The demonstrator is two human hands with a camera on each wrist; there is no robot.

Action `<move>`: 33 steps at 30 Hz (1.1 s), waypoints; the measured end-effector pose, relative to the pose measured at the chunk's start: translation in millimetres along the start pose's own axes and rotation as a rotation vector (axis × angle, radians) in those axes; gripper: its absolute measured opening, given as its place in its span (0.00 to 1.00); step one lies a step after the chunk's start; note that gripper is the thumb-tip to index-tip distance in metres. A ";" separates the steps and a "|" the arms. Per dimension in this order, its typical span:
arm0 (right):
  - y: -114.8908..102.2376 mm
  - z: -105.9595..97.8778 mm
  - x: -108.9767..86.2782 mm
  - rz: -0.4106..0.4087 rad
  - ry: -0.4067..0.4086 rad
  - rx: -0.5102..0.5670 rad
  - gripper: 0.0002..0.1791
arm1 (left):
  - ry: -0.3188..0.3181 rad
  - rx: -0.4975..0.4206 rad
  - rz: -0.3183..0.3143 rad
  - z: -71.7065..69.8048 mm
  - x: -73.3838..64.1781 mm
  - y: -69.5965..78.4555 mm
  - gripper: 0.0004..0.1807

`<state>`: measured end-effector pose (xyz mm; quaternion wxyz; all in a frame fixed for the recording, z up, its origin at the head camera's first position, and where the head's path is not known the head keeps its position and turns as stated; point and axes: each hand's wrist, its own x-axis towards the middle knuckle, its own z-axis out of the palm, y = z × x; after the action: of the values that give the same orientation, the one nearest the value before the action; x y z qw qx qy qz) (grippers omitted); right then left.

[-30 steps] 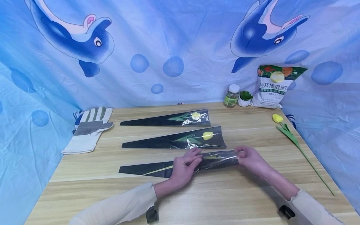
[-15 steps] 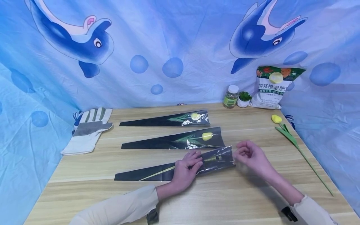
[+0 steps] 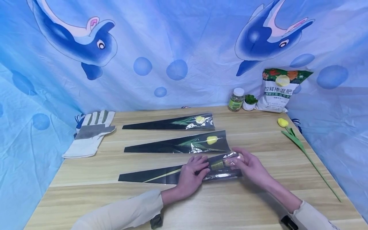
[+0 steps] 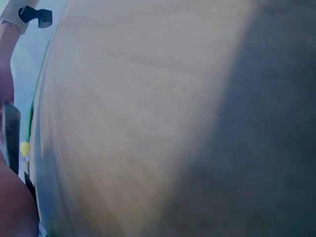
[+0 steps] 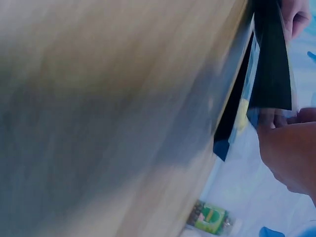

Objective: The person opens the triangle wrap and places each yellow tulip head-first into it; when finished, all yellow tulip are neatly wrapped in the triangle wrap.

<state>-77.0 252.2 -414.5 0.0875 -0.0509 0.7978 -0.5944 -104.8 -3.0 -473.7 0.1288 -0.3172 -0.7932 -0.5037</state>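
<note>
A black flower sleeve with a clear front (image 3: 218, 174) lies slantwise in front of the person, a yellow line along its narrow end and a gold patch near its wide mouth. My left hand (image 3: 191, 177) holds its middle, fingers and thumb over the front. My right hand (image 3: 253, 167) is at the mouth, its fingertips showing through the clear film. In the right wrist view the sleeve (image 5: 271, 64) stands raised off the table, with the right-hand fingers (image 5: 279, 119) inside its end. Behind are two sleeves, the nearer (image 3: 161, 146) and farther (image 3: 152, 124), each with a yellow tulip inside.
A loose yellow tulip (image 3: 307, 153) lies along the table's right side. White work gloves (image 3: 89, 134) lie at the left. A lidded jar (image 3: 236, 100), a small potted plant (image 3: 249, 103) and a fertilizer bag (image 3: 280, 92) stand at the back right, before a blue curtain (image 3: 172, 38).
The right hand let go of the sleeve's edge, drew back a little, and came in again with its fingertips in the mouth. The left hand stayed on the middle.
</note>
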 end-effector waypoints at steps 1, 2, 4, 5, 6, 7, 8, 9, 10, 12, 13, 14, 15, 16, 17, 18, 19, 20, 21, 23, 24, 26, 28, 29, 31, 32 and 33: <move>0.7 1.1 0.4 0.002 0.001 0.017 0.33 | -0.015 0.009 -0.004 -0.1 0.6 0.7 0.18; 1.5 1.9 0.8 0.007 0.000 0.043 0.33 | -0.031 0.017 -0.008 -0.3 1.4 1.5 0.20; 3.2 2.3 0.9 0.008 -0.005 0.060 0.33 | -0.071 0.034 -0.017 -0.2 3.1 3.3 0.25; 4.2 1.9 0.9 0.014 -0.013 0.075 0.34 | -0.091 0.047 -0.019 0.3 4.0 3.9 0.27; 5.0 1.6 0.9 0.022 -0.020 0.090 0.34 | -0.111 0.054 -0.024 0.7 4.8 4.5 0.29; 5.7 1.0 0.9 0.033 -0.030 0.110 0.35 | -0.124 0.065 -0.023 1.1 5.6 5.3 0.30; 6.2 0.2 0.9 0.037 -0.045 0.136 0.35 | -0.133 0.076 -0.025 1.3 5.9 6.0 0.30; 6.7 -0.6 1.2 0.039 -0.060 0.155 0.35 | -0.136 0.093 -0.026 1.6 6.1 6.7 0.30; 7.1 -1.5 1.6 0.046 -0.074 0.177 0.36 | -0.138 0.102 -0.028 2.0 6.0 7.0 0.28; 7.6 -3.6 2.1 0.047 -0.099 0.208 0.36 | -0.131 0.108 -0.037 2.7 5.3 7.4 0.25; 7.6 -4.7 2.3 0.051 -0.112 0.224 0.36 | -0.124 0.107 -0.042 3.1 4.8 7.3 0.23; 7.5 -5.6 2.5 0.051 -0.124 0.231 0.36 | -0.117 0.106 -0.046 3.4 4.3 7.3 0.21; 7.3 -6.6 2.9 0.056 -0.129 0.235 0.36 | -0.109 0.103 -0.047 3.9 4.0 6.8 0.19; 7.0 -7.6 3.1 0.058 -0.135 0.236 0.37 | -0.102 0.094 -0.049 4.3 3.7 6.5 0.18; 6.7 -8.4 3.4 0.058 -0.143 0.239 0.37 | -0.093 0.088 -0.052 4.8 3.5 6.2 0.18; 6.5 -9.2 3.8 0.060 -0.152 0.246 0.37 | -0.086 0.083 -0.053 5.2 3.5 5.8 0.18; 5.8 -9.6 4.3 0.063 -0.157 0.245 0.37 | -0.080 0.074 -0.053 5.3 3.4 5.5 0.18; 5.3 -9.9 4.7 0.062 -0.162 0.235 0.38 | -0.076 0.068 -0.052 5.4 3.5 5.3 0.19; 5.1 -10.3 5.1 0.064 -0.169 0.236 0.38 | -0.073 0.060 -0.051 5.6 3.5 5.0 0.19; 4.8 -10.9 5.8 0.066 -0.182 0.223 0.38 | -0.069 0.049 -0.045 6.0 3.4 4.4 0.19; 4.6 -11.2 6.0 0.069 -0.184 0.215 0.38 | -0.065 0.048 -0.042 6.3 3.3 4.2 0.18; 5.0 -11.9 6.6 0.064 -0.200 0.204 0.38 | -0.054 0.045 -0.041 6.6 3.0 4.2 0.16; 5.5 -12.6 7.1 0.062 -0.205 0.189 0.38 | -0.045 0.056 -0.050 6.7 2.8 4.6 0.15; 5.7 -12.8 7.4 0.058 -0.208 0.179 0.38 | -0.044 0.060 -0.059 6.7 2.7 5.1 0.16; 6.3 -12.8 8.4 0.042 -0.221 0.172 0.37 | -0.055 0.069 -0.082 6.1 3.2 6.9 0.19; 6.4 -12.4 9.0 0.035 -0.229 0.172 0.37 | -0.067 0.070 -0.097 5.7 3.3 7.9 0.22; 6.4 -11.9 9.4 0.030 -0.238 0.175 0.37 | -0.080 0.077 -0.109 5.3 3.4 8.9 0.24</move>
<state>-88.4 263.5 -418.0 0.1944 -0.1016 0.7277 -0.6499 -101.2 5.5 -467.9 0.0816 -0.2882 -0.8324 -0.4662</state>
